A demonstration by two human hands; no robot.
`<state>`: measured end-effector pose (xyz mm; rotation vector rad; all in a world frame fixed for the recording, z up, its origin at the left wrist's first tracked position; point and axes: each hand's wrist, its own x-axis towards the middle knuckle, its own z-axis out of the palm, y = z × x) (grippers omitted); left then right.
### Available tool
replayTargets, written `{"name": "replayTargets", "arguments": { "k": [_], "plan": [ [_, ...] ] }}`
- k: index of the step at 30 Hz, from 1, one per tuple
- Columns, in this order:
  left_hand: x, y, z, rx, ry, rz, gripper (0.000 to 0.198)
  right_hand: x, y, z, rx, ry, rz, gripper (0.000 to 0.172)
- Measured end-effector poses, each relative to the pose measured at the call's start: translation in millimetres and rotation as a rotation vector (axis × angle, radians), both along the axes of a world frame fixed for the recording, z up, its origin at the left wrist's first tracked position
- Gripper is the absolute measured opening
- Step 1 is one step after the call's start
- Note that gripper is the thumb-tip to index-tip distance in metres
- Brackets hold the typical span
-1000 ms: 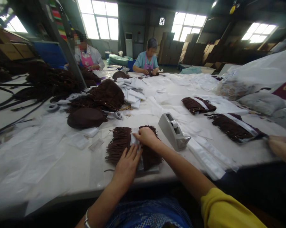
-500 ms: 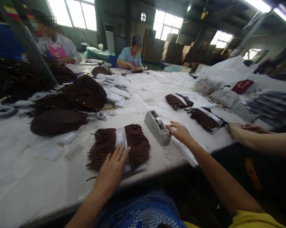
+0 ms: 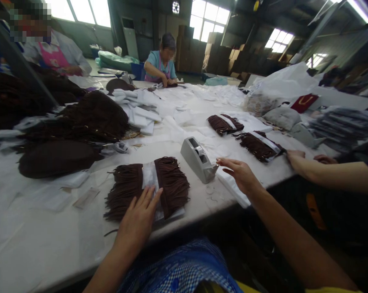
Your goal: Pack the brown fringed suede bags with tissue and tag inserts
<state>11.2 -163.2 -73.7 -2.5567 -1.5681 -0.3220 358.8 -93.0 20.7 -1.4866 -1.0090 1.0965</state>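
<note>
A brown fringed bag (image 3: 173,183) lies near the table's front edge, with a pale band (image 3: 150,176) wrapped around its middle. My left hand (image 3: 138,213) rests flat on the band and the fringe beside it, fingers stretched out. To the right of the bag stands a grey tape dispenser (image 3: 196,160), its cutter end towards me. At that end is my right hand (image 3: 240,175), thumb and forefinger drawn together on what looks like a strip of clear tape; the strip itself barely shows.
Two banded brown fringed bundles (image 3: 225,123) lie at the right, near a co-worker's arm (image 3: 324,173). Brown bags (image 3: 92,116) are heaped at the left beside white packets (image 3: 143,116). Across the table, a person in blue (image 3: 159,63) works. White sheets lie under my right hand.
My right hand has drawn slightly away from the dispenser's cutter end, towards the right. My left hand stays on the banded bag. The view has shifted a little.
</note>
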Motion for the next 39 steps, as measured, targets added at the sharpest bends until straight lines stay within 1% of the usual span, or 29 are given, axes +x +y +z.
{"name": "replayTargets", "arguments": {
  "k": [2, 4, 5, 7, 9, 11, 12, 13, 14, 16, 18, 20, 21, 23, 26, 28, 30, 33, 35, 37, 39],
  "plan": [
    [0, 0, -0.4, -0.003, -0.011, -0.004, 0.062, 4, -9, -9.3, -0.089, 0.018, 0.004, 0.036],
    [-1, 0, -1.2, 0.000, -0.016, -0.007, 0.061, 7, -14, -23.9, -0.183, 0.093, 0.014, 0.039],
    [-1, 0, -1.6, 0.002, -0.019, -0.009, 0.061, 9, -14, -32.0, -0.216, 0.139, 0.015, 0.040],
    [-2, 0, -2.2, 0.006, -0.026, -0.013, 0.062, 11, -11, -47.6, -0.232, 0.201, 0.016, 0.041],
    [-2, 0, -2.1, 0.006, -0.029, -0.014, 0.062, 13, -10, -59.5, -0.225, 0.185, 0.005, 0.040],
    [-1, 0, -0.9, 0.001, -0.023, -0.010, 0.063, 12, -13, -64.3, -0.224, 0.075, 0.005, 0.039],
    [-1, 0, 0.0, -0.004, -0.020, -0.008, 0.063, 10, -16, -63.1, -0.210, -0.009, 0.031, 0.039],
    [0, 0, 1.1, -0.012, -0.017, -0.006, 0.064, 6, -20, -59.1, -0.182, -0.101, 0.085, 0.038],
    [1, -1, 2.4, -0.020, -0.015, -0.002, 0.064, 0, -23, -52.4, -0.139, -0.197, 0.170, 0.038],
    [2, -1, 4.9, -0.041, -0.017, 0.007, 0.066, -20, -25, -32.2, -0.030, -0.354, 0.411, 0.035],
    [3, -2, 6.9, -0.059, -0.024, 0.018, 0.068, -51, -17, -8.0, 0.089, -0.459, 0.677, 0.033],
    [3, -2, 7.9, -0.066, -0.021, 0.024, 0.070, -89, 5, 12.9, 0.279, -0.569, 0.920, 0.027],
    [4, -3, 8.1, -0.068, -0.016, 0.025, 0.070, -109, 19, 20.3, 0.378, -0.638, 1.014, 0.025],
    [4, -3, 8.3, -0.070, -0.002, 0.031, 0.071, -148, 53, 28.2, 0.505, -0.773, 1.183, 0.024],
    [5, -3, 8.0, -0.086, -0.003, 0.048, 0.075, -197, 101, 26.8, 0.567, -1.000, 1.410, 0.026],
    [5, -3, 7.0, -0.102, -0.020, 0.058, 0.079, -222, 126, 22.6, 0.537, -1.167, 1.544, 0.027],
    [5, -3, 5.4, -0.116, -0.036, 0.062, 0.081, -239, 142, 19.4, 0.453, -1.292, 1.655, 0.028],
    [4, -2, 2.9, -0.133, -0.046, 0.064, 0.084, -256, 153, 17.5, 0.284, -1.406, 1.762, 0.032],
    [3, -2, 2.3, -0.144, -0.051, 0.066, 0.085, -263, 157, 16.3, 0.226, -1.496, 1.760, 0.040],
    [3, -3, 2.3, -0.155, -0.057, 0.069, 0.085, -266, 165, 13.1, 0.198, -1.585, 1.716, 0.051],
    [3, -4, 2.7, -0.164, -0.062, 0.076, 0.084, -265, 176, 8.3, 0.170, -1.606, 1.684, 0.058]
  ]
}}
